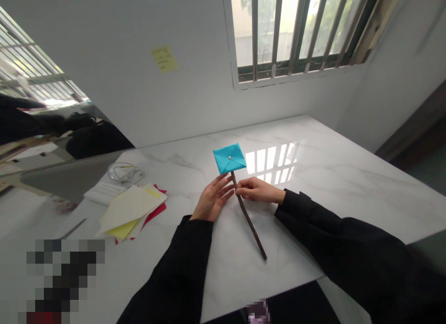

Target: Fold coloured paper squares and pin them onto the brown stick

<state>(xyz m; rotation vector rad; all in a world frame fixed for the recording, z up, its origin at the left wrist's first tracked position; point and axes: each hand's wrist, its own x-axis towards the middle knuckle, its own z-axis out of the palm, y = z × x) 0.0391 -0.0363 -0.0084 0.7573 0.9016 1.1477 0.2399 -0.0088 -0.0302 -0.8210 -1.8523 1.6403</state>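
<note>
Left hand (212,197) and right hand (258,190) are both pinching a thin brown stick (248,217) from either side, right under a folded teal paper pinwheel (225,156) with a tiny metal pin (229,157) in the middle. It's all over a glossy white marble table (313,175), with a messy pile of colored paper sheets (130,212) off to the left.

Nothing here can be read. The yellow sticky note (164,59) on the wall (104,45) bears a few lines of handwriting, too small and blurred to make out, while the folded turquoise paper (229,159) on its stick (248,212) shows no lettering
</note>
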